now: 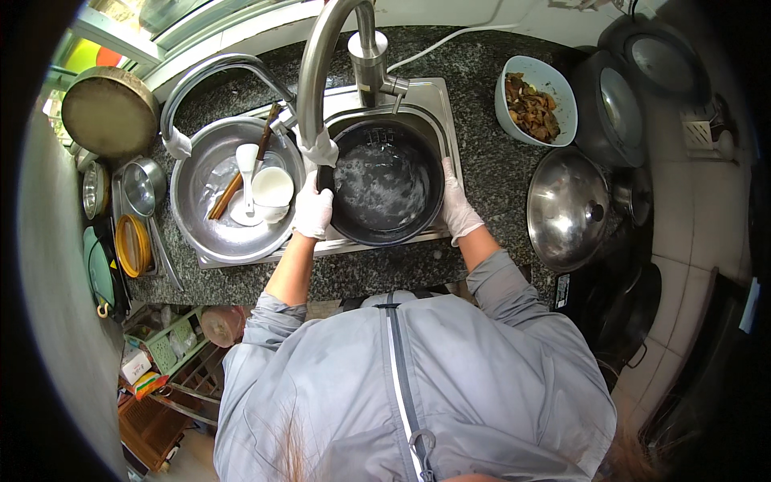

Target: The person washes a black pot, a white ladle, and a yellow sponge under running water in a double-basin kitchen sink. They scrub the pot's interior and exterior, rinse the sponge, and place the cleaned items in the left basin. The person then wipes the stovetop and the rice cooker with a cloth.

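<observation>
A dark inner pot (385,187) with foamy water in it sits over the steel sink (443,120). My left hand (313,209), in a thin white glove, grips its left rim. On the opposite side my right hand (459,202), gloved too, holds the right rim. Above the pot's left edge ends the thick steel faucet (316,78), its spout wrapped in white material. To the left stands a wide metal basin (193,223) with wooden chopsticks (226,196), a white spoon (246,165) and a small white bowl (273,187) in it.
A second faucet (211,63) arches over the basin. Right on the granite counter (482,169) are a white bowl (569,120) of cooked food and a domed metal lid (566,211). A steel ladle (140,193), yellow lids (131,246) and a round chopping board (108,114) stand left.
</observation>
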### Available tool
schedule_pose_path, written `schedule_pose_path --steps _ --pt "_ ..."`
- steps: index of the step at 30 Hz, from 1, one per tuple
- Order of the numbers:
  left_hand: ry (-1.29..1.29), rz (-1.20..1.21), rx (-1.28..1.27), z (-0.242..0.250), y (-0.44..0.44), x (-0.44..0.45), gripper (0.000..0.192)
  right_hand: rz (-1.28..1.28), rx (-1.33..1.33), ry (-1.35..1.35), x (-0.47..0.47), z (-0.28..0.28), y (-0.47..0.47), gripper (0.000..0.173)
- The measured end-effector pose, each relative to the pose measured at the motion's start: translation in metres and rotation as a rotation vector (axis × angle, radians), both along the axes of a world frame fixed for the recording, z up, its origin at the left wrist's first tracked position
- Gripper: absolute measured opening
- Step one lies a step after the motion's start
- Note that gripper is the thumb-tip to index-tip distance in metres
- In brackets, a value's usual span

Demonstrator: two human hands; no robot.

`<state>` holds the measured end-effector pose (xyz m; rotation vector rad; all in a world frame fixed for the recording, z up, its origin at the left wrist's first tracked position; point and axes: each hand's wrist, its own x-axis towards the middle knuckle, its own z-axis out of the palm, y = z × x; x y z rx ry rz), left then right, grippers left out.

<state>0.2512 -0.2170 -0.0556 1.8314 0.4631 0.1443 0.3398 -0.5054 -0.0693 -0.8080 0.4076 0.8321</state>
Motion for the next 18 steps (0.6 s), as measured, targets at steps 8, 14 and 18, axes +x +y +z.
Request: schedule_pose_path --steps 8,14,18 --pt "0.462 -0.109 0.062 0.017 0.031 0.008 0.041 0.152 -0.550 -0.458 -0.017 0.025 0.007 0.072" --pt "0.244 -0.176 0.668 0.082 0.011 0.009 0.039 0.299 -0.892 -0.445 -0.021 0.023 0.027 0.049" --pt "0.275 -0.246 0.706 0.140 0.007 0.016 0.039 0.302 -0.565 -0.145 -0.028 0.016 0.028 0.028"
